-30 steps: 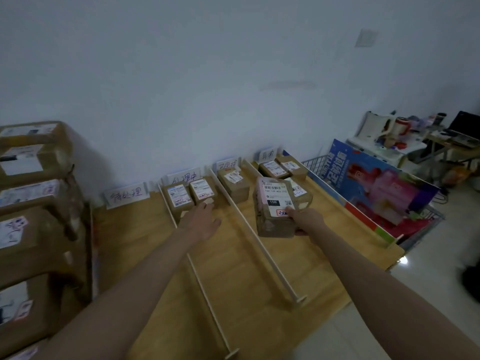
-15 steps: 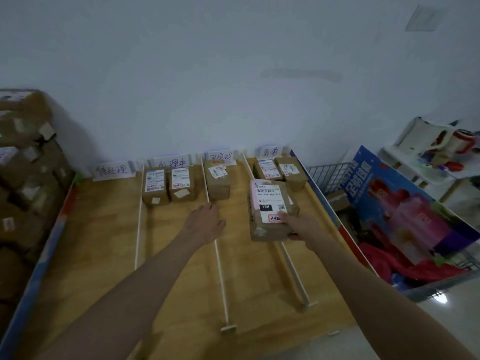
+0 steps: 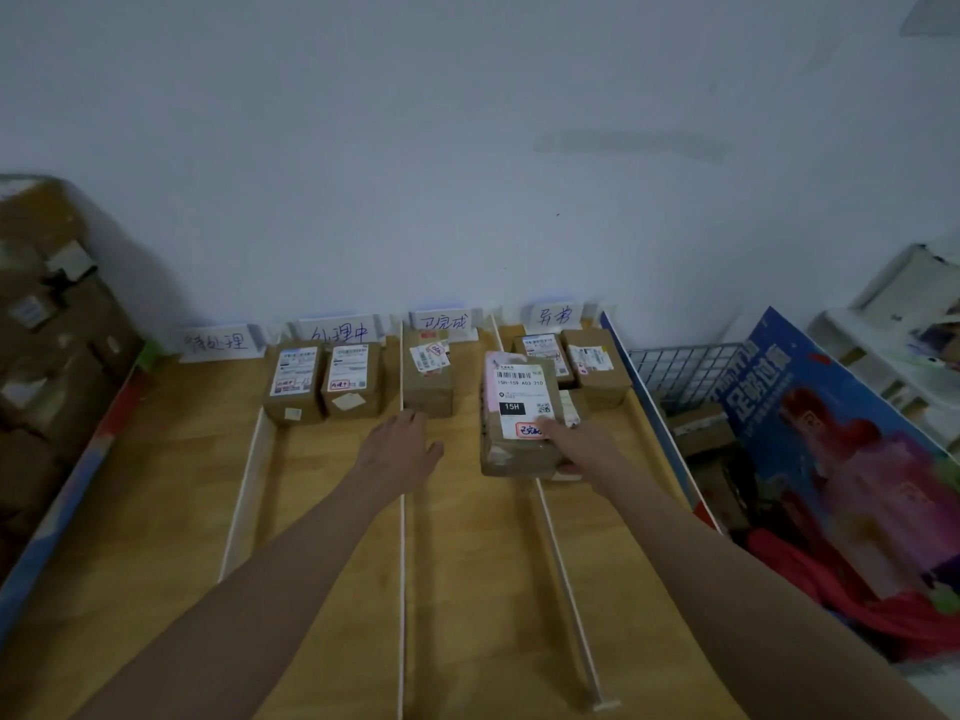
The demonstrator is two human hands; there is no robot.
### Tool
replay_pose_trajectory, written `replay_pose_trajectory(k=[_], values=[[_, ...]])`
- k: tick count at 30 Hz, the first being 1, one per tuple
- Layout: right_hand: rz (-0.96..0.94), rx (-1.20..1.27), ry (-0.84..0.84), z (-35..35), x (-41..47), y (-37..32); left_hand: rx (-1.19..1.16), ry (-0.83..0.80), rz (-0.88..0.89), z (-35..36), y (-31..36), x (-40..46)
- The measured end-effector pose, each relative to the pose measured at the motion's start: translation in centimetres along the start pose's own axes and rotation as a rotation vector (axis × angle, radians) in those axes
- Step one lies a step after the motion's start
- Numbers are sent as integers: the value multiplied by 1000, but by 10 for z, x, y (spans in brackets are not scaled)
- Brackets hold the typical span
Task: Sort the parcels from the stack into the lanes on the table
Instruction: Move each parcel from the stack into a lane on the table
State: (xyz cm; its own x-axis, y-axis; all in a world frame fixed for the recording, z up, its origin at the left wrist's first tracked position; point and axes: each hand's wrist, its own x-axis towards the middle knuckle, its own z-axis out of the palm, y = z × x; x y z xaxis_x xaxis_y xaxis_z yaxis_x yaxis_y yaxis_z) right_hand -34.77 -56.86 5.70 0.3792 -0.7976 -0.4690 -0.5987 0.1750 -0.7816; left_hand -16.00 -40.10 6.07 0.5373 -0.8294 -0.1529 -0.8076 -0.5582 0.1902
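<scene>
Head view: your right hand (image 3: 574, 445) gripped the labelled brown parcel (image 3: 519, 415) over a white lane divider (image 3: 563, 579); your left hand (image 3: 400, 449) hovered, fingers relaxed.

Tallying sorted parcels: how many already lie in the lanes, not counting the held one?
5, maybe 6: two in the second lane, one in the third, two in the fourth; the held parcel partly hides a possible sixth.

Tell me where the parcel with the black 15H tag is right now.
The 15H parcel is right of centre in the head view, gripped by the right hand above the divider rail between the third and fourth lanes.
</scene>
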Motion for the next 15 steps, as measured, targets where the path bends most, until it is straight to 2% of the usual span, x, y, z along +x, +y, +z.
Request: replay_pose_trajectory(k=[15], values=[[-79,-171,-30,48,151,-51,-91,-15,-172,31,-12,118]])
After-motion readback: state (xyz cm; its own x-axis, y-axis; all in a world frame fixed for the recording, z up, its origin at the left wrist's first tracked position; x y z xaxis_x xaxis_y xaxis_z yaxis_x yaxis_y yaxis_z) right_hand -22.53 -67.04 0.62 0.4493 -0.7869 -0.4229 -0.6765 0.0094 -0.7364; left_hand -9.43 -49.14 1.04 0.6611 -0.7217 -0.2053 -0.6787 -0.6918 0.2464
